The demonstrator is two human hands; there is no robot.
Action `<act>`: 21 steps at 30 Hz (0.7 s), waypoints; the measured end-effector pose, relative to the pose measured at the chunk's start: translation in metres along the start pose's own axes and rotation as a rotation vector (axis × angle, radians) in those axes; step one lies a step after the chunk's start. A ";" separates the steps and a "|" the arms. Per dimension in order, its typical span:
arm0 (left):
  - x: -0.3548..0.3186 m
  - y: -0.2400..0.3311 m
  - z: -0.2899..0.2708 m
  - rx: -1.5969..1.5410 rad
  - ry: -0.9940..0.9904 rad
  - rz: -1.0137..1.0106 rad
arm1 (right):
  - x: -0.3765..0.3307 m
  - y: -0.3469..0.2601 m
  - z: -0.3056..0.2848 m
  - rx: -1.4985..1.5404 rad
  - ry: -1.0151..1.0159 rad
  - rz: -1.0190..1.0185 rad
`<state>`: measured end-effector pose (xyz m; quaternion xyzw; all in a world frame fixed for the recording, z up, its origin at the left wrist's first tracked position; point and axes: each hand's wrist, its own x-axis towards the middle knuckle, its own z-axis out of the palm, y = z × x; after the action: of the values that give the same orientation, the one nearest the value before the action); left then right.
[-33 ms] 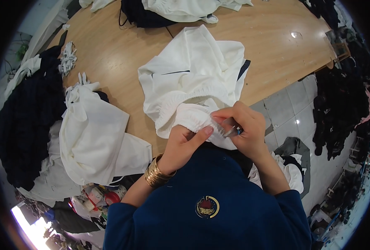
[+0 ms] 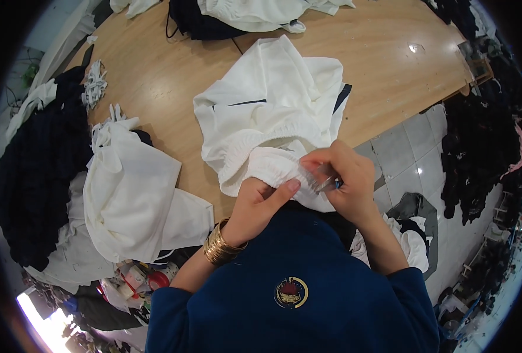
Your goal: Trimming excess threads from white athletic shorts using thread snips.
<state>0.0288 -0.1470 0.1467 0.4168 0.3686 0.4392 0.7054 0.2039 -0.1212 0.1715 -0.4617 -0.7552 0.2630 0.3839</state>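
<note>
A white garment (image 2: 272, 82) with an elastic waistband and dark navy trim lies on the wooden table, its near end reaching up to my body. My left hand (image 2: 261, 203) is closed on the gathered waistband (image 2: 275, 165), thumb on top and fingers hidden inside the cloth. In my right hand (image 2: 349, 179) is a small shiny metal tool that looks like thread snips (image 2: 319, 176). The tips of the snips rest at the waistband's edge, just right of my left thumb. Part of the tool is hidden by my right fingers.
White folded cloth (image 2: 131, 188) hangs over the table's left edge beside a dark navy pile (image 2: 43, 170). More white and navy garments (image 2: 243, 15) lie at the far edge. On the right, white pieces (image 2: 411, 241) sit low above the tiled floor (image 2: 414, 141).
My right hand and the metal snips have shifted very slightly at the waistband. My left hand keeps its hold in the same place.
</note>
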 end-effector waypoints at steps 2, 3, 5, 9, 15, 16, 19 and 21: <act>-0.001 0.003 0.000 0.040 -0.036 -0.016 | 0.000 0.004 -0.003 -0.012 0.036 0.049; -0.001 0.004 -0.001 0.059 -0.029 -0.024 | 0.000 0.010 -0.006 0.078 0.167 0.117; -0.001 0.003 -0.001 0.076 -0.020 -0.029 | -0.001 0.021 -0.017 0.168 0.296 0.182; 0.001 0.010 0.005 -0.028 0.055 -0.143 | -0.002 0.024 -0.041 -0.196 0.157 0.450; 0.004 0.009 0.011 -0.132 0.108 -0.178 | -0.010 -0.001 -0.045 -0.032 0.115 0.346; 0.004 0.009 0.012 -0.122 0.117 -0.174 | -0.011 -0.007 -0.048 -0.008 0.059 0.312; 0.006 0.007 0.015 -0.125 0.101 -0.169 | -0.015 -0.017 -0.045 0.030 0.003 0.307; 0.007 0.007 0.017 -0.123 0.093 -0.162 | -0.019 -0.015 -0.038 0.104 0.044 0.369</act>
<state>0.0442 -0.1428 0.1588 0.3208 0.4058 0.4213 0.7450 0.2336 -0.1434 0.1978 -0.5774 -0.6346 0.3573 0.3691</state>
